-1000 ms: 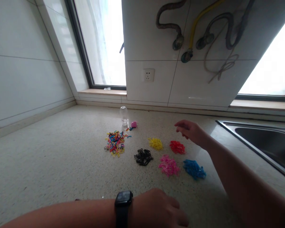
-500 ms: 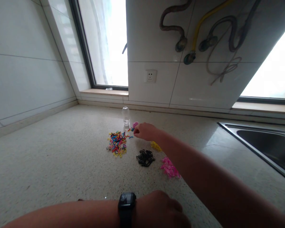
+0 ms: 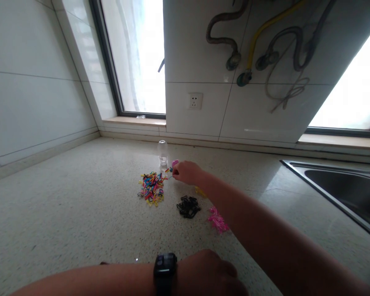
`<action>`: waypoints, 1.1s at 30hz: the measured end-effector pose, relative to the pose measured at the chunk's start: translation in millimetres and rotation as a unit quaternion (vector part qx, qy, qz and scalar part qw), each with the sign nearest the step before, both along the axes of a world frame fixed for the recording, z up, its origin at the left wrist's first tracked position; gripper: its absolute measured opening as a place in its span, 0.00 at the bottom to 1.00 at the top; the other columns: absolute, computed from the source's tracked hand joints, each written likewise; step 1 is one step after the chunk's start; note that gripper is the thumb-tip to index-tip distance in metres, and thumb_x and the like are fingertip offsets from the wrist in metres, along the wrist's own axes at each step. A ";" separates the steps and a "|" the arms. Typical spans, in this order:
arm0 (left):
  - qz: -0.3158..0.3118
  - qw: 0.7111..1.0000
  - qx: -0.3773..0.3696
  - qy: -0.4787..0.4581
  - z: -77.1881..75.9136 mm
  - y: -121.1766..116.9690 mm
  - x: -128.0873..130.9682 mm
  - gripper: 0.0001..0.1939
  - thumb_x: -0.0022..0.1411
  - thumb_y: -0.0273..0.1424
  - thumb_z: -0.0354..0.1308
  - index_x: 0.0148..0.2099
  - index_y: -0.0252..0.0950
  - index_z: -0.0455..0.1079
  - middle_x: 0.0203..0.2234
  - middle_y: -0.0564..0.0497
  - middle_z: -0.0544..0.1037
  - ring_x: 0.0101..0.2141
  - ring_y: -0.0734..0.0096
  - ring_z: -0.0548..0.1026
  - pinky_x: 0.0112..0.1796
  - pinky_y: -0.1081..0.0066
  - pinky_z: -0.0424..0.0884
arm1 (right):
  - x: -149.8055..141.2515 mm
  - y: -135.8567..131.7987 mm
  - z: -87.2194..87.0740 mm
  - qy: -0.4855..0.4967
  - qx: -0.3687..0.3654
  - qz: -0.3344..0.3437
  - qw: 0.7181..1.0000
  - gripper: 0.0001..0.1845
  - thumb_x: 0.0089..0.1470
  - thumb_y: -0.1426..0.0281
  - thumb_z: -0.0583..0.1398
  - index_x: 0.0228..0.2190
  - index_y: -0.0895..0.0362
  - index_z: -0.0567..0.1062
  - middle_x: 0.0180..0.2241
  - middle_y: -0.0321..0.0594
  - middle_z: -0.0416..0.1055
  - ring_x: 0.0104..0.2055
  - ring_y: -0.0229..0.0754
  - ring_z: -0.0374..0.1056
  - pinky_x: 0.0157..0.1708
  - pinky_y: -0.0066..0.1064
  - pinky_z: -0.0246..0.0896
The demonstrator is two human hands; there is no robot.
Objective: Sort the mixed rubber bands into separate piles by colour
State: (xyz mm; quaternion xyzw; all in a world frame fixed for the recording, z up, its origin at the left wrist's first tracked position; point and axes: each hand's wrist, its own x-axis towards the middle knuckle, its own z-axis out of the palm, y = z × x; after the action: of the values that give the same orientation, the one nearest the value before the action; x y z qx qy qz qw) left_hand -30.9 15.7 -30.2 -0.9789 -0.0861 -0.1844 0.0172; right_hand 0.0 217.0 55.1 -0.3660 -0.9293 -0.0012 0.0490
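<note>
My right hand [image 3: 186,172] reaches far across the speckled counter [image 3: 80,205], its fingers pinched at a few loose coloured bands next to a mixed heap of small rubber bands [image 3: 151,188]. Just behind the fingertips stand a small clear bottle [image 3: 163,153] and a pink cap [image 3: 174,163]. My right forearm covers most of the yellow pile [image 3: 200,191] and part of the pink pile [image 3: 217,220]. A black pile [image 3: 188,206] lies in the open. My left hand [image 3: 208,275], with a black watch [image 3: 165,269] on the wrist, rests loosely curled at the near edge, holding nothing I can see.
A steel sink [image 3: 339,191] is set into the counter on the right. The tiled wall behind carries a socket [image 3: 195,100] and several hoses [image 3: 265,37]. Windows stand at the back left and right, with a ledge [image 3: 135,120] under the left one.
My right hand swung left from near the red pile to the loose bands by the bottle and closed into a pinch. Its forearm now hides the red and blue piles. The left hand stayed put.
</note>
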 end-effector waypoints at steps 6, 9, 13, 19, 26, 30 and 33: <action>-0.006 1.000 -0.012 -0.009 14.2 -2.2 -1.2 0.07 0.68 0.34 0.57 0.37 0.38 0.66 0.27 0.57 0.72 0.27 0.72 0.66 0.19 0.70 0.55 | 64.9 -9.6 19.1 0.205 -0.075 0.020 0.976 0.11 0.54 0.64 0.62 0.33 0.58 0.82 0.28 0.39 0.77 0.27 0.36 0.67 0.30 0.28 0.56; -0.010 1.000 -0.014 -0.015 16.8 -3.1 -0.5 0.04 0.67 0.33 0.58 0.42 0.39 0.67 0.27 0.57 0.72 0.26 0.71 0.66 0.18 0.70 0.53 | 110.1 -23.7 19.6 0.314 -0.162 -0.024 0.935 0.14 0.52 0.60 0.63 0.32 0.60 0.80 0.22 0.35 0.70 0.21 0.33 0.57 0.22 0.26 0.49; -0.015 1.000 0.005 -0.026 16.6 -3.1 1.8 0.05 0.66 0.33 0.59 0.39 0.38 0.67 0.25 0.57 0.70 0.25 0.71 0.64 0.18 0.70 0.52 | 166.1 -43.9 3.5 0.509 -0.236 -0.096 0.822 0.16 0.48 0.57 0.66 0.30 0.59 0.78 0.22 0.34 0.67 0.20 0.31 0.52 0.19 0.26 0.44; -0.013 0.999 0.010 -0.039 21.1 -5.0 3.9 0.12 0.64 0.32 0.62 0.31 0.36 0.63 0.21 0.58 0.67 0.23 0.73 0.61 0.18 0.70 0.53 | 207.5 -58.7 -13.4 0.648 -0.277 -0.136 0.696 0.16 0.46 0.58 0.68 0.27 0.59 0.76 0.21 0.31 0.60 0.19 0.29 0.49 0.18 0.26 0.41; 0.004 1.000 -0.010 -0.003 32.0 -9.3 3.7 0.14 0.63 0.33 0.63 0.30 0.37 0.62 0.21 0.58 0.68 0.23 0.74 0.62 0.20 0.69 0.56 | 206.7 -60.1 -4.8 0.666 -0.275 -0.116 0.684 0.15 0.48 0.58 0.68 0.29 0.58 0.76 0.22 0.31 0.61 0.20 0.29 0.51 0.18 0.26 0.43; 0.000 1.000 -0.021 0.005 32.7 -10.0 4.1 0.13 0.63 0.33 0.63 0.31 0.37 0.62 0.22 0.58 0.68 0.23 0.74 0.62 0.20 0.68 0.56 | 205.7 -63.4 -1.6 0.677 -0.285 -0.102 0.671 0.15 0.47 0.60 0.68 0.27 0.58 0.76 0.21 0.30 0.60 0.20 0.28 0.51 0.18 0.26 0.41; 0.007 1.000 -0.016 0.012 31.3 -10.4 4.4 0.13 0.64 0.34 0.62 0.31 0.37 0.62 0.22 0.58 0.69 0.23 0.73 0.63 0.21 0.68 0.56 | 205.0 -64.7 -0.1 0.680 -0.281 -0.091 0.671 0.14 0.46 0.61 0.69 0.26 0.58 0.75 0.20 0.29 0.60 0.19 0.28 0.50 0.18 0.26 0.41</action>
State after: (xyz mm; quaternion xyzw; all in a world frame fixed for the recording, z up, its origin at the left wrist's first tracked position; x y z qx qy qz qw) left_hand -26.5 5.3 1.1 -0.9805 -0.0957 -0.1714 0.0034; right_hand 205.0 152.3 55.1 -0.3446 -0.5575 0.5047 0.5618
